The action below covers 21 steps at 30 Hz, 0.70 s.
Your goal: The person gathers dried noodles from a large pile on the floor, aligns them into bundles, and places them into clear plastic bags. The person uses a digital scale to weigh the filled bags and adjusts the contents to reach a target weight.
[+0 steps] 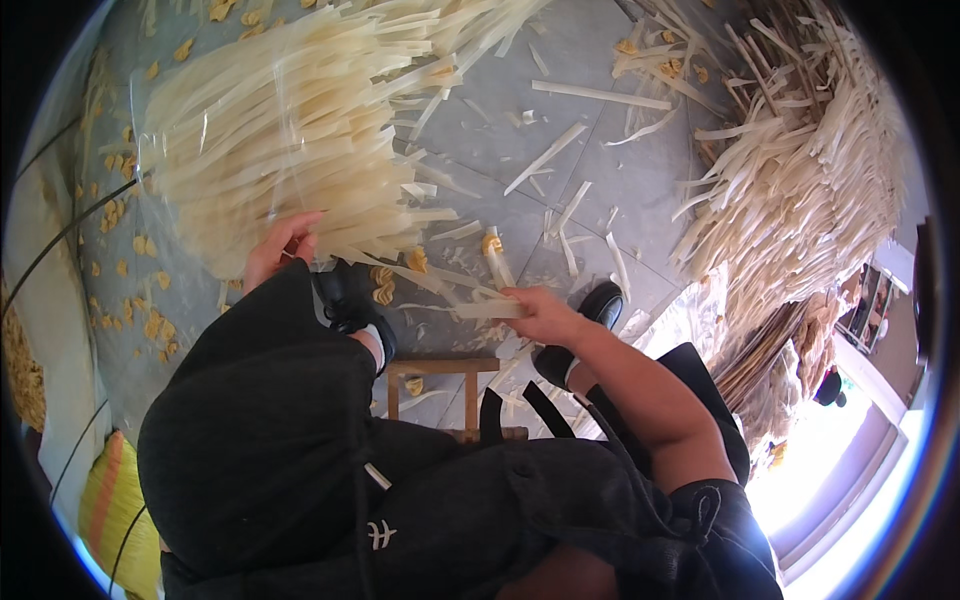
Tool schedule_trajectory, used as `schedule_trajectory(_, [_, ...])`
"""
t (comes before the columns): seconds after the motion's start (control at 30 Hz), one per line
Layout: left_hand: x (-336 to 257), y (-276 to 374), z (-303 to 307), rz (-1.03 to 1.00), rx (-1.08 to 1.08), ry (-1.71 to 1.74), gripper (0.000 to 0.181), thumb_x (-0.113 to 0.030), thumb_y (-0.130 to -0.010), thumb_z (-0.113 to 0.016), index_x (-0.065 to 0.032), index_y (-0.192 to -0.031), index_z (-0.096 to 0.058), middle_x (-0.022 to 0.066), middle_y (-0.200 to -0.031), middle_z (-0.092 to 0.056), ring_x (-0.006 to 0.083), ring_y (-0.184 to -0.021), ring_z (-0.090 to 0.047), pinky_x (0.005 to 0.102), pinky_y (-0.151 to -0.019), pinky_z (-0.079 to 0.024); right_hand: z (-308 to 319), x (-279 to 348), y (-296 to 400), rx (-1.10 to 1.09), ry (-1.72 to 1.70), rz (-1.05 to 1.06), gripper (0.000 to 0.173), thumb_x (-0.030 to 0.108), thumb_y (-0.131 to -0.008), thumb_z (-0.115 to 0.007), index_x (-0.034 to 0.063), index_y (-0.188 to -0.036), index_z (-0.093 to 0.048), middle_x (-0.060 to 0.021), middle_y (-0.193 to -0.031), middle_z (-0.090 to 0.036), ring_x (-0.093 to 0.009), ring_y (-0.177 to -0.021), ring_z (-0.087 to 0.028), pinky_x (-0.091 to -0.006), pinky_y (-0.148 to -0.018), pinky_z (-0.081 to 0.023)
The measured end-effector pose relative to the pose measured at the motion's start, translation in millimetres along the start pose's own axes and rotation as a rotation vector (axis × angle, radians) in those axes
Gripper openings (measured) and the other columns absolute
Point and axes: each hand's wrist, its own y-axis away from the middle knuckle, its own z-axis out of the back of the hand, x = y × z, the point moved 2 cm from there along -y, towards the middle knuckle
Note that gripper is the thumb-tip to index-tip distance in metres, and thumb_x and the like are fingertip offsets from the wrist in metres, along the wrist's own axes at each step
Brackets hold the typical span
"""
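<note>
My right hand [544, 315] grips a few flat, pale strips [487, 308] that look like dried wide noodles; they point left from my fingers, low over the floor. My left hand [281, 251] is at the near edge of a large heap of the same strips [277, 142], fingers partly curled. Clear plastic film [281, 82] lies over part of this heap. Whether those fingers pinch the film or a strip is hidden. Just beyond my right hand, a short strip bundle with a yellow twisted piece on it [493, 244] lies on the floor.
Loose strips and broken bits litter the grey tiled floor [480, 142]. Yellow curled pieces [154, 326] are scattered at left. A tall stack of strips [795, 172] with thin sticks stands at right. My shoes [600, 304] flank a wooden stool frame [442, 366]. A yellow woven sack [124, 510] sits lower left.
</note>
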Motion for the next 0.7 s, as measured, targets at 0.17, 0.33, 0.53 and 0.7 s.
schedule_trajectory(0.17, [-4.5,-7.3,-1.8,-0.073,-0.002,-0.110,0.023,-0.005,-0.090,-0.060,-0.0107,-0.112,-0.064,-0.0017,-0.086,-0.054,0.0058,-0.070,-0.046,0.0206,-0.062,-0.040,82.0,8.1,15.1,-0.269,-0.069,-0.131,0.028,0.013,-0.083,-0.062,0.0085,-0.111,-0.062,-0.0043,-0.074,-0.064,-0.011,-0.068,-0.062,-0.0285,-0.061,-0.052])
schedule_trajectory(0.33, [-13.0,-10.5,-2.4,0.049,0.098,-0.063,0.028,-0.008,-0.090,-0.060,-0.0129,-0.118,-0.062,-0.0022,-0.072,-0.050,0.0064,-0.063,-0.044,0.0222,-0.057,-0.037,43.6,-14.2,-23.2,-0.340,0.347,0.140,0.034,0.033,-0.082,-0.063,0.0114,-0.108,-0.061,-0.0104,-0.089,-0.066,-0.026,-0.078,-0.064,-0.0381,-0.070,-0.051])
schedule_trajectory(0.53, [-9.0,-7.0,-1.5,0.003,0.123,-0.276,0.046,-0.010,-0.089,-0.061,-0.0201,-0.133,-0.051,-0.0037,-0.065,-0.043,0.0066,-0.059,-0.041,0.0228,-0.057,-0.035,-81.3,-10.4,-103.1,-0.242,0.392,-0.337,0.034,0.030,-0.076,-0.067,0.0096,-0.103,-0.063,-0.0146,-0.092,-0.068,-0.030,-0.088,-0.066,-0.0427,-0.076,-0.052])
schedule_trajectory(0.7, [4.4,-8.8,1.0,0.096,0.145,-0.190,0.058,-0.008,-0.088,-0.061,-0.0213,-0.141,-0.041,-0.0045,-0.065,-0.044,0.0055,-0.060,-0.041,0.0219,-0.058,-0.036,-20.5,17.2,-84.7,0.154,0.018,-0.323,0.025,0.026,-0.072,-0.067,0.0051,-0.087,-0.066,-0.0161,-0.085,-0.067,-0.032,-0.089,-0.065,-0.0419,-0.077,-0.051])
